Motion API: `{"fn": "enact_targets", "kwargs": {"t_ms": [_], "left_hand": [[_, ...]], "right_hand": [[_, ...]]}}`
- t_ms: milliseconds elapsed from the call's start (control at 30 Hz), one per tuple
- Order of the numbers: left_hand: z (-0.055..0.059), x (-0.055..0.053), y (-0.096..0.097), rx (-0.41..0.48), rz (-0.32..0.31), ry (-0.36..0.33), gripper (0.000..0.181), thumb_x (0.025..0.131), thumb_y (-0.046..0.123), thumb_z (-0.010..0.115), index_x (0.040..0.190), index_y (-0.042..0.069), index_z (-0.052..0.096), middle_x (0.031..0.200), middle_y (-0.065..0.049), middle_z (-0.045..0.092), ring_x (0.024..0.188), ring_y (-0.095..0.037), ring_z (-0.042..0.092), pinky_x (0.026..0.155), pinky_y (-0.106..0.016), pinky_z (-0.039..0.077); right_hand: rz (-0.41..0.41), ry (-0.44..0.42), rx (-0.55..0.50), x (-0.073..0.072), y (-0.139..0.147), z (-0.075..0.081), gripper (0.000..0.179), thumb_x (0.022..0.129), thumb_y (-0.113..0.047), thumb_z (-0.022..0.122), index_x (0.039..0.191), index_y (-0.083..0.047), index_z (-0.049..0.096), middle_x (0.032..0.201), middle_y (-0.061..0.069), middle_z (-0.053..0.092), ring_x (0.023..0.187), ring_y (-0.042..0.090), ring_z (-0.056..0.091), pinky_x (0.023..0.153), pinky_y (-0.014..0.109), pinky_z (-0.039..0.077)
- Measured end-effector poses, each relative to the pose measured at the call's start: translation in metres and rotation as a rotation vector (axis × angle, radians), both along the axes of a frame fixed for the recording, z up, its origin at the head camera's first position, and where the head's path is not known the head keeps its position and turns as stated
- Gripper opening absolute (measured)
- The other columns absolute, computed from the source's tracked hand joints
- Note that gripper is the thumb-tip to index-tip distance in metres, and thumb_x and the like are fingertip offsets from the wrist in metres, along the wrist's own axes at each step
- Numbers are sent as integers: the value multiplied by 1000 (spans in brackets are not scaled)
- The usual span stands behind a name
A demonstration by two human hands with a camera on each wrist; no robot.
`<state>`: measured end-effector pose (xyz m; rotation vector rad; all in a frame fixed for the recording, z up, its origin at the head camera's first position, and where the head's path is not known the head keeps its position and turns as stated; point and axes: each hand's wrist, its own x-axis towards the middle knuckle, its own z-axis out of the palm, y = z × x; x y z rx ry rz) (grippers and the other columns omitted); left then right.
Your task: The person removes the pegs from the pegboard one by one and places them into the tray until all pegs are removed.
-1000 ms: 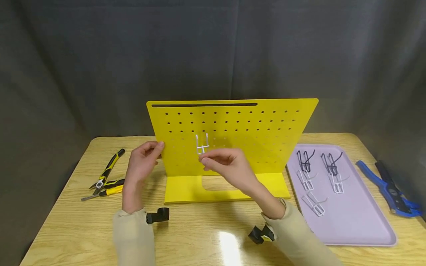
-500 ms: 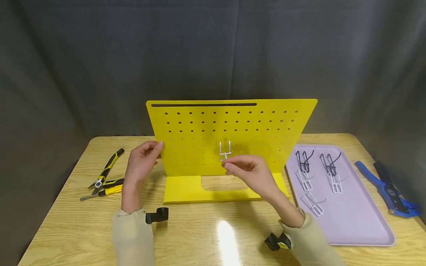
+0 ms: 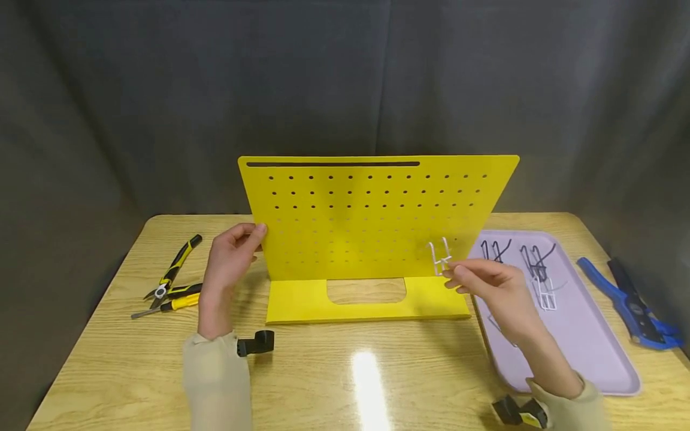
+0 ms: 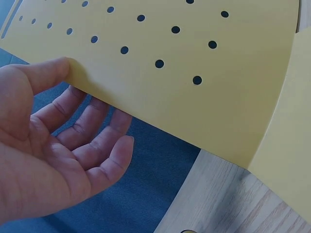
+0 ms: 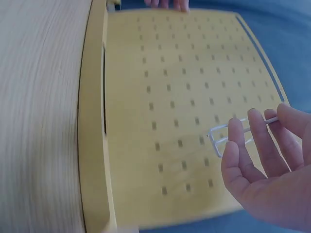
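A yellow metal pegboard stands upright on its flat base on the table. My left hand grips its left edge; in the left wrist view the thumb lies on the front face and the fingers reach behind. Between thumb and fingertips, my right hand pinches a white wire pegboard hook, held in front of the board's lower right part, apart from the holes as far as I can tell. In the right wrist view the fingers cover part of this hook.
A lilac tray at the right bears black wire hooks and white ones, partly hidden by my right hand. Blue-handled pliers lie beyond it. Left are diagonal cutters and a yellow screwdriver.
My right hand has moved rightward across the board with the white hook, from left of its middle to near its right side. My left hand keeps its grip on the edge.
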<state>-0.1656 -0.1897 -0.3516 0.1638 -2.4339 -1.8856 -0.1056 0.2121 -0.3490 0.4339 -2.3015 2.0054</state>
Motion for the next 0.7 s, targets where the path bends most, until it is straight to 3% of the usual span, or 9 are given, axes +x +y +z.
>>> {"fn": "enact_targets", "kwargs": {"t_ms": [133,433,700], "left_hand": [[0,0,0,6,2,-7,47,96,40,56,114,-3,61,97,-4,61,100,-31,55,80,-36,41],[-1,0,0,-2,-5,-2,48,96,41,56,115,-3,61,99,-5,61,99,-29,56,81,-36,42],[0,1,0,5,-7,-4,49,96,41,56,116,-3,61,100,-5,60,102,-32,55,82,-36,42]], "right_hand": [[-81,-25,-4,8,29,-1,19,95,1,57,110,8,66,95,0,73,81,14,69,73,25,54],[-146,-88,-56,28,83,-7,20,95,1,56,112,6,66,97,1,73,82,15,70,74,25,53],[-227,-140,-36,40,113,-14,19,95,-2,57,111,0,69,95,0,73,81,14,71,72,23,53]]}}
